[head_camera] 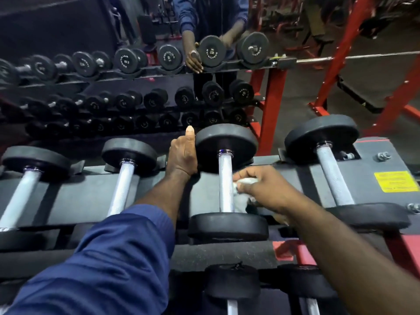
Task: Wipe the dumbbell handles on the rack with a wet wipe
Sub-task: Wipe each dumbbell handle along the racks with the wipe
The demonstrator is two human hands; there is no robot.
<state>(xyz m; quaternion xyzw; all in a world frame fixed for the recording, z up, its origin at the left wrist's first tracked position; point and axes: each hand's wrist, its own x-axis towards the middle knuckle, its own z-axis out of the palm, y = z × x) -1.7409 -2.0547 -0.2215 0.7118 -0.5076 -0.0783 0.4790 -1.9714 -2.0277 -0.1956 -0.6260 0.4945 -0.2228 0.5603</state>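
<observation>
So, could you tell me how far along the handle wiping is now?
Done: no frame detail shows which handles are already wiped. In hand: the right hand holds the wet wipe against the third dumbbell handle while the left hand steadies its far head. Left: unclear, possibly the rightmost handle and lower row.

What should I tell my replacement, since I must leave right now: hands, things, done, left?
Left grip: fingers straight, pressed against the far black round head of the third dumbbell from left, steadying it.
Right grip: pinches the crumpled white wet wipe against that dumbbell's knurled silver handle, on the grey steel rack.
Done: cannot tell which handles are wiped.
Left: finish this handle; check the neighbours.
</observation>
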